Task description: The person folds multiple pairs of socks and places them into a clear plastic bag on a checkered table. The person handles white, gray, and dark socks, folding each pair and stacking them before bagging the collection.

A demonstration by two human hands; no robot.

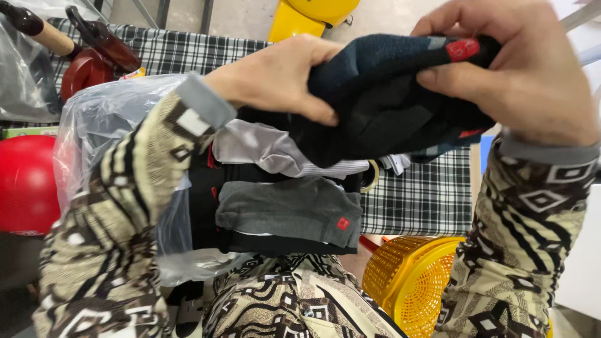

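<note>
Head view looks down at two arms in brown and cream patterned sleeves that fill both sides of the picture and hide much of what is under them. A black and white checked cloth (pixel 432 194) covers the table behind. On the left a clear plastic bag (pixel 106 119) puffs up beside the left arm, and a big red ball (pixel 25 181) sits past it, cut off by the edge. A yellow basket (pixel 410 275) with small holes stands low on the right, partly behind the right sleeve. In the middle lies a pile of folded clothes, with a grey folded piece (pixel 288 209) on top that has a small red square tag near its corner. Held up above the pile is a dark blue and black garment (pixel 382 100), with a red patch near its top edge. The left hand (pixel 275 75) pinches its left side, thumb pressed on the front. The right hand (pixel 526 69) grips its right side, fingers curled over the top. What kind of garment it is cannot be made out, since it is bunched up.
</note>
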